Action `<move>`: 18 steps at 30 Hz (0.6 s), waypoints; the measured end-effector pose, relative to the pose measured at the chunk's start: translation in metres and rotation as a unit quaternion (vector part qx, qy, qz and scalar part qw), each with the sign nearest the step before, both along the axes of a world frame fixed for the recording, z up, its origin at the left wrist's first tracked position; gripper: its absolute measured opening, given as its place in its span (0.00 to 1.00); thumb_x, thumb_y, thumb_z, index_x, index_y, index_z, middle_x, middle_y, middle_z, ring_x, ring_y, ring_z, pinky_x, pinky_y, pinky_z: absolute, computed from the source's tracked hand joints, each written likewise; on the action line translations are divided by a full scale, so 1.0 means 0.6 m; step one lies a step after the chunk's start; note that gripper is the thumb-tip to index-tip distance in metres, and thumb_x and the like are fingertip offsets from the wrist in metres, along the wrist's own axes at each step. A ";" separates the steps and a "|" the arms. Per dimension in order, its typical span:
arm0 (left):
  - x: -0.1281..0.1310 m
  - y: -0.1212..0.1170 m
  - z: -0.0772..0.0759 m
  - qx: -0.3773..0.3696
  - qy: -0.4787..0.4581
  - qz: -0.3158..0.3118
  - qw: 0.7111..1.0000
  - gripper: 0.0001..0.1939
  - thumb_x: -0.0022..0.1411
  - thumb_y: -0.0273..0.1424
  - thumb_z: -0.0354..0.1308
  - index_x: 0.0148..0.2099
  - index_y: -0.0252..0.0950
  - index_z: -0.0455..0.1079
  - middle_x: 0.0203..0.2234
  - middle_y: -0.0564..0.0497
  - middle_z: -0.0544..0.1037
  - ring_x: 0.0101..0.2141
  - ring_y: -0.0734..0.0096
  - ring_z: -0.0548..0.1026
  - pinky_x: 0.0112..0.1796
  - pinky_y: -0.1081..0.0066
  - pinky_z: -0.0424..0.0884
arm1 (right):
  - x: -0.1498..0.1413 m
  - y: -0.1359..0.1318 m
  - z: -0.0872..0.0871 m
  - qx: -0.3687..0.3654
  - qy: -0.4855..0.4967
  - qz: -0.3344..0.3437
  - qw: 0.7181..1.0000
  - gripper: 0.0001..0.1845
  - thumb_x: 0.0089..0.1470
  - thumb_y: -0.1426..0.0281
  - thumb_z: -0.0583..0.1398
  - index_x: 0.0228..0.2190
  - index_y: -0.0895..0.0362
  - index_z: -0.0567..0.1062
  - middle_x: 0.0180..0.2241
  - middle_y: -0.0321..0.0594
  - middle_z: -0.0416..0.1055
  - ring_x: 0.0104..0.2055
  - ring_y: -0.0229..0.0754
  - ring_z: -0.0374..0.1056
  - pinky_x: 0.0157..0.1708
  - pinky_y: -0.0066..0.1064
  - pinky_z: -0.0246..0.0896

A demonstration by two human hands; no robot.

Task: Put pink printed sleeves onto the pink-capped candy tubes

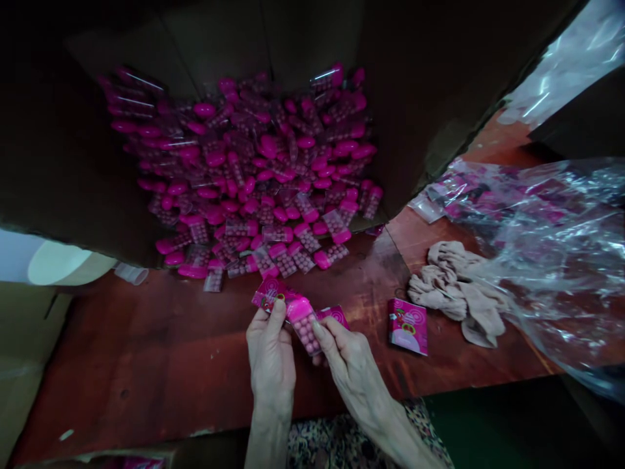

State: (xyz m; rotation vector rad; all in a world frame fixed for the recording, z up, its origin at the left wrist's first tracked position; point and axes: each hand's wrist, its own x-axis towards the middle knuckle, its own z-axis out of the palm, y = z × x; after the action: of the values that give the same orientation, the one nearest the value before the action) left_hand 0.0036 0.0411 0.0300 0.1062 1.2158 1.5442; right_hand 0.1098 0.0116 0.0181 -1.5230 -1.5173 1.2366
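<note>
My left hand (271, 352) pinches a pink printed card sleeve (268, 294) between thumb and fingers. My right hand (349, 368) grips a clear plastic pack of pink balls (303, 326) with a bright pink cap, and the pack sits against the sleeve, whose far end (334, 316) shows beyond it. Directly ahead lies a large loose heap of similar clear packs with pink caps (244, 169). A flat pink printed card (407, 327) rests on the table to the right of my hands.
The reddish-brown table top (195, 339) carries everything. Dark cardboard box walls (430, 85) rise behind the heap. To the right lie crumpled beige fabric (454, 290) and a large clear plastic bag (551, 241) holding pink printed items. Patterned clothing (342, 443) shows below the table edge.
</note>
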 end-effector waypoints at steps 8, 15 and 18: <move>0.003 -0.001 -0.007 -0.030 -0.028 -0.057 0.998 0.15 0.41 0.34 0.69 0.30 0.30 0.73 0.23 0.48 0.79 0.23 0.71 0.74 0.28 0.71 0.71 | 0.003 0.000 -0.005 -0.008 -0.019 0.044 0.999 0.18 0.62 0.64 0.46 0.24 0.56 0.66 0.18 0.33 0.66 0.21 0.36 0.63 0.25 0.26 0.53; -0.005 0.000 -0.010 -0.001 -0.028 -0.146 0.989 0.14 0.48 0.34 0.66 0.35 0.29 0.74 0.30 0.42 0.80 0.31 0.63 0.78 0.34 0.67 0.73 | 0.015 0.011 -0.015 -0.010 0.058 0.061 0.996 0.18 0.62 0.63 0.46 0.24 0.56 0.65 0.18 0.32 0.66 0.21 0.34 0.63 0.24 0.23 0.54; 0.000 -0.004 -0.009 -0.007 -0.012 -0.156 0.988 0.11 0.48 0.31 0.66 0.34 0.30 0.74 0.29 0.43 0.81 0.30 0.64 0.78 0.34 0.67 0.73 | 0.011 0.011 -0.016 0.002 0.028 0.049 0.998 0.18 0.62 0.64 0.46 0.24 0.56 0.65 0.18 0.33 0.65 0.20 0.34 0.63 0.23 0.24 0.54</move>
State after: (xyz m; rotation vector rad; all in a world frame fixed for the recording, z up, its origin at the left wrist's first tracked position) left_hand 0.0035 0.0384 0.0248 0.2558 1.1308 1.2599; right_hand 0.1167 0.0184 0.0087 -1.4135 -1.5724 1.3204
